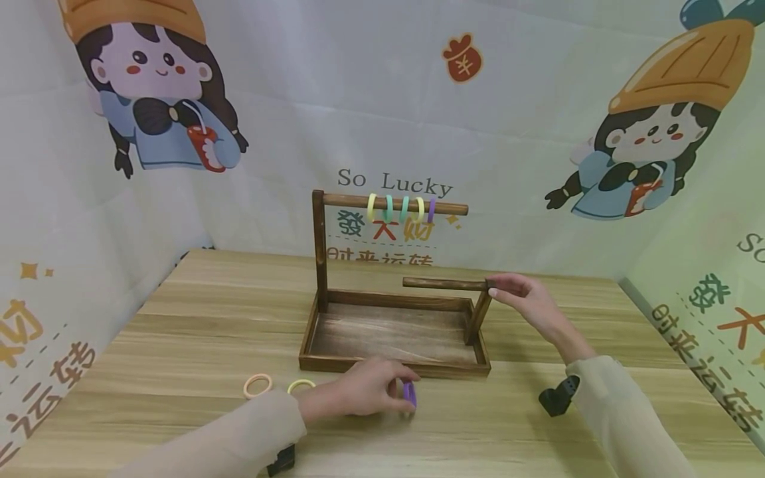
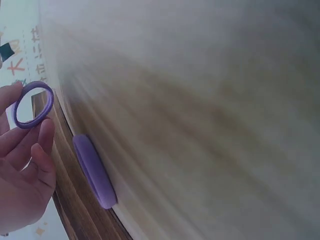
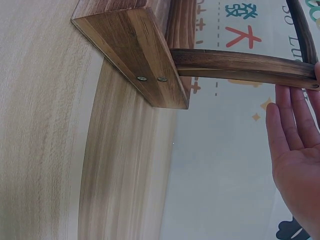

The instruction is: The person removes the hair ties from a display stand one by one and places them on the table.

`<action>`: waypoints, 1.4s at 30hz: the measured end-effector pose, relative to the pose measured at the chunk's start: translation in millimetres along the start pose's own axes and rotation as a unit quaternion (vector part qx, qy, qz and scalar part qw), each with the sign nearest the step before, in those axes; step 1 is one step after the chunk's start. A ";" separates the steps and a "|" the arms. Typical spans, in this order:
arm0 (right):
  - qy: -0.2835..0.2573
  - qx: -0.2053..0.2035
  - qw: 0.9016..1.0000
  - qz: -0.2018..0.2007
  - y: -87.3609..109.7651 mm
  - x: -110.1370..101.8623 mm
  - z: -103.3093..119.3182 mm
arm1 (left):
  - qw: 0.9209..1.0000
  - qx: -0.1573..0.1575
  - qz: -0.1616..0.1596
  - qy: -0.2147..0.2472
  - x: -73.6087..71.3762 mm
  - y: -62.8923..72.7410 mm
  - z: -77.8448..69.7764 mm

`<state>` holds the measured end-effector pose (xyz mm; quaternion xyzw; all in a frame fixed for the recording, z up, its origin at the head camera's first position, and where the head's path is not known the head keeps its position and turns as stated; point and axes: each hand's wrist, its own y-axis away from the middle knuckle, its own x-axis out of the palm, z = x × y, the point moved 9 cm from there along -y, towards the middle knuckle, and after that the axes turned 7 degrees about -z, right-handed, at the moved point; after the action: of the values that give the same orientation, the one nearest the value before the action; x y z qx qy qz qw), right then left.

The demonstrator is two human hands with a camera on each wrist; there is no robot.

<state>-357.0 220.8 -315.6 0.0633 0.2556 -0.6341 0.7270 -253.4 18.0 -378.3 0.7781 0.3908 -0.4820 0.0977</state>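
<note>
Pinches purple ring (image 1: 409,396) in left hand (image 1: 372,386), rack (image 1: 391,328) in right hand (image 1: 530,302), near second ring (image 2: 94,171) by rack's rim (image 2: 76,197), left-wrist view only.

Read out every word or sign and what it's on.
"So Lucky", back cloth.
"發大财", same cloth.
"时来运转", same cloth, partly hidden.
"So", right cloth, cropped.
"發大", right cloth.
"时来运转", right cloth.
"财", left cloth, cropped.
"运转", left cloth.
Red pouch print: sign too small to read.
None readable on the wooden rack or rings.
</note>
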 end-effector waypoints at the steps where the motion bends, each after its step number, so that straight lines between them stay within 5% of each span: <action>1: 0.000 0.000 1.000 0.000 0.0 0.0 -0.2 | 1.000 -0.001 0.003 -0.007 1.6 0.2 0.5; 18: -0.006 0.001 1.000 0.002 0.5 1.4 1.7 | 0.995 0.046 0.024 -0.087 8.3 3.3 -1.6; 32: 0.004 -0.003 1.000 -0.002 -0.4 0.2 -0.8 | 0.991 0.012 0.024 -0.135 7.6 4.4 0.1; 37: 0.006 0.000 1.000 -0.001 -0.3 0.3 -1.3 | 0.993 0.039 -0.004 -0.113 -4.8 5.2 -7.7; 42: 0.005 -0.003 1.000 -0.002 -0.1 -0.1 0.5 | 0.988 0.067 -0.075 -0.119 -33.4 6.5 -13.4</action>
<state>-356.9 220.6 -315.0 0.0640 0.2614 -0.6344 0.7246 -247.4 3.5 -345.3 0.6885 0.4006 -0.6020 0.0544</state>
